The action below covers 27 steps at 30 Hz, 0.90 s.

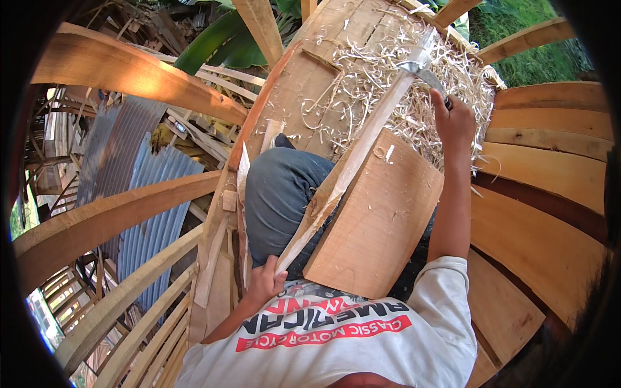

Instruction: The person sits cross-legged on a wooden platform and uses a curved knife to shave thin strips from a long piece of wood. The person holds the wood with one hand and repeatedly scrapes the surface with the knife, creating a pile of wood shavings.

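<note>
My left hand [265,279] is wrapped round the near end of a long, pale wooden strip [367,139]. The strip slants up and away to the right, over my lap. Its far end is freshly shaved. There a curved metal-bladed tool with a dark handle [427,76] lies across the strip; its exact kind is not clear. My right hand [453,119], arm stretched out, grips that handle. Under and beside the strip, a broad wooden board [381,220] rests across my legs, with a few small shavings on it.
Curled wood shavings [362,84] cover much of the plank floor [294,97] ahead. Curved wooden ribs [129,71] rise on the left, and broad side planks [543,174] line the right. Beyond the ribs lie corrugated metal sheets [155,213] and scrap timber; green grass [524,55] shows far right.
</note>
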### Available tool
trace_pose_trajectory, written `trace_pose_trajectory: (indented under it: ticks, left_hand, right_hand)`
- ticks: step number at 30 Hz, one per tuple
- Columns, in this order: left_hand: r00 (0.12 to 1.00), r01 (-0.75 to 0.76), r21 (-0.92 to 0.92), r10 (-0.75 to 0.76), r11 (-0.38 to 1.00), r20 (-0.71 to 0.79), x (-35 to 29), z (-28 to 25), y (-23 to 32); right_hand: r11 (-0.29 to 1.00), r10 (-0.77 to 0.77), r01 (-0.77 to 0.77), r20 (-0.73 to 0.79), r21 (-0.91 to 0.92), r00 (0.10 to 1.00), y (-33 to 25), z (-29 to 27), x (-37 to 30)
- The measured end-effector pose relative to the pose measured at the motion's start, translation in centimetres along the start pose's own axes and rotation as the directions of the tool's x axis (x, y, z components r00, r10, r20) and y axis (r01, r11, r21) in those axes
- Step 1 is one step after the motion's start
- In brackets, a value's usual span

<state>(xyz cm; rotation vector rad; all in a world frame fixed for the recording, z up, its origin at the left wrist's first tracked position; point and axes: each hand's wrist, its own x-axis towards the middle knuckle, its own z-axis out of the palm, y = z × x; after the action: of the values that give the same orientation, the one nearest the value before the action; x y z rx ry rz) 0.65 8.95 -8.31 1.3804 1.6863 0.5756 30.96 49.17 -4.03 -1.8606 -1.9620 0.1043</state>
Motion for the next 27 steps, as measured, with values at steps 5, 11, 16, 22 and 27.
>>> trace_pose_trajectory:
  ticks: [5, 11, 16, 22, 27]
  left_hand:
    - [1.0, 0.002, -0.005, -0.002, 1.0, 0.006, 0.1, 0.0, 0.1]
    - [1.0, 0.02, -0.027, -0.02, 0.999, 0.002, -0.1, 0.0, 0.2]
    - [1.0, 0.016, -0.04, -0.016, 0.999, -0.004, -0.1, 0.1, -0.4]
    - [1.0, 0.01, -0.062, -0.01, 0.998, -0.002, 0.3, -0.4, 0.1]
    - [1.0, -0.008, -0.048, 0.008, 0.999, 0.001, 1.3, -0.7, 1.6]
  right_hand:
    - [0.994, 0.052, -0.054, -0.014, -0.095, 0.999, 0.9, 0.3, 4.8]
    - [0.997, -0.009, 0.007, -0.018, -0.073, 1.0, -0.5, 0.4, 6.1]
    - [0.977, -0.027, 0.015, 0.052, 0.214, 0.998, -1.4, -0.3, 2.7]
    - [0.932, -0.32, 0.31, 0.028, 0.189, 0.947, -0.6, -1.4, 0.9]
    - [0.987, -0.143, 0.154, -0.18, 0.046, 0.973, 3.2, 0.3, 4.6]
